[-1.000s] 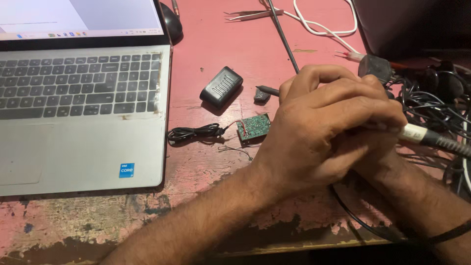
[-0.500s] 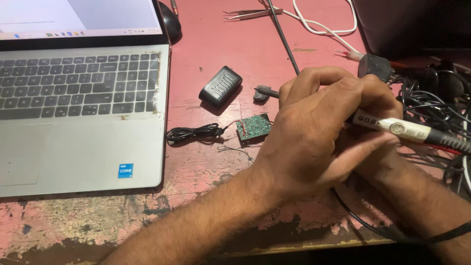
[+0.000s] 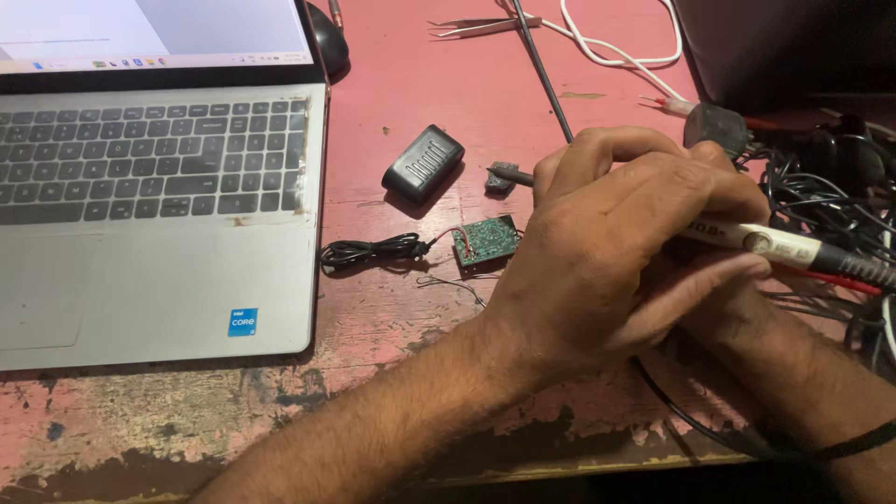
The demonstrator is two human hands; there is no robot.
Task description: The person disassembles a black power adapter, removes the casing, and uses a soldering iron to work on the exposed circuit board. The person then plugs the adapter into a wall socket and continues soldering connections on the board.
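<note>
Laptop [image 3: 159, 205] sits on the counter [image 3: 420, 112] at left. Right of it, near mid-counter, lies a small case [image 3: 423, 164]; nearer the front edge, a circuit board [image 3: 485, 241] with a coiled lead [image 3: 369, 252] to its left. Left hand [image 3: 616, 252] lies just right of the board, over the right hand [image 3: 719, 308]; a soldering iron [image 3: 784, 247] runs between them, out to the right. Cable tangle [image 3: 821, 187] at far right. Tweezers [image 3: 476, 24] at the back.
</note>
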